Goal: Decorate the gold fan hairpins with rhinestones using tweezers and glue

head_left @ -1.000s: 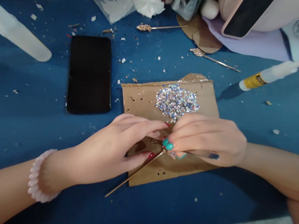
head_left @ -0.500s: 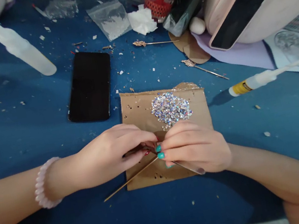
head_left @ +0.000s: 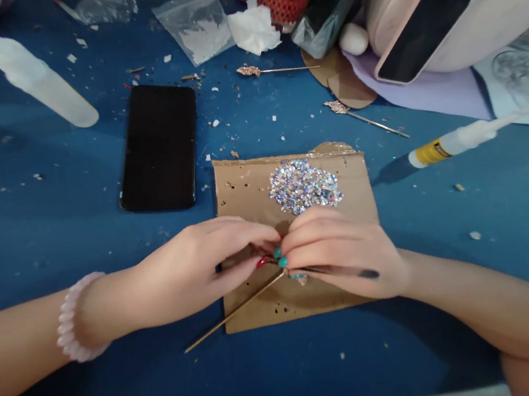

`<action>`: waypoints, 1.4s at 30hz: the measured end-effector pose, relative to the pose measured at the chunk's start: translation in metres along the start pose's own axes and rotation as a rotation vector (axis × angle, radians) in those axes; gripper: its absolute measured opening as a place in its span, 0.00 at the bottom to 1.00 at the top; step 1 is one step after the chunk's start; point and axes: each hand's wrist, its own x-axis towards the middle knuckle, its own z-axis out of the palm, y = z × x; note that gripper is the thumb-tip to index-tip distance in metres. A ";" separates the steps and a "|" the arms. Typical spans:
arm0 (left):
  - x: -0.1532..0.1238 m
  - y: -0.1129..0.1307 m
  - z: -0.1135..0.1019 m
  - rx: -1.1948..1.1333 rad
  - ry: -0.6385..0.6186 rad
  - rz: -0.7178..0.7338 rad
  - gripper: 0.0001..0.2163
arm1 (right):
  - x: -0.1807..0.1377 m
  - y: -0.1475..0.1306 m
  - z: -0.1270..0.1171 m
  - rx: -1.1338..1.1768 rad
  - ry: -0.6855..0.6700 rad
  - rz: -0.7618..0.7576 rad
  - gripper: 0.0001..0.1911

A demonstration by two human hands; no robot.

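My left hand (head_left: 204,262) comes in from the left with thumb and fingers pinched together. What lies between them is mostly hidden. My right hand (head_left: 344,249) is closed, its teal-nailed fingertips meeting the left ones. A slim dark metal tool (head_left: 340,271) with a rounded end runs from these fingertips across the right hand's lower side; it looks like tweezers. Just below the fingertips a thin gold-coloured stick (head_left: 235,311) slants down left over the cardboard (head_left: 258,314) and past its edge. Beyond the hands sits a pile of glittery rhinestones (head_left: 303,183) on the cardboard.
A black phone (head_left: 158,147) lies behind my left hand. Two ornamented hair sticks (head_left: 249,71) (head_left: 338,106) lie farther back. A glue bottle (head_left: 432,152) is on the right, a white squeeze bottle (head_left: 48,92) on the left. Plastic bags (head_left: 203,36) and tissue (head_left: 254,29) line the back.
The far end of the metal tool has swung up and to the right. The fingertips remain together, and the stick keeps nearly the same slant. The view has shifted slightly.
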 end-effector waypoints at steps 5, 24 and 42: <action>0.002 0.002 -0.003 0.030 0.097 -0.076 0.11 | -0.001 0.003 0.001 0.055 0.049 0.078 0.03; 0.002 0.003 -0.004 0.023 0.073 -0.065 0.12 | -0.005 0.003 0.001 0.078 -0.035 0.088 0.06; 0.001 0.002 -0.004 0.026 0.053 -0.064 0.13 | -0.003 0.000 -0.007 0.007 -0.083 0.052 0.10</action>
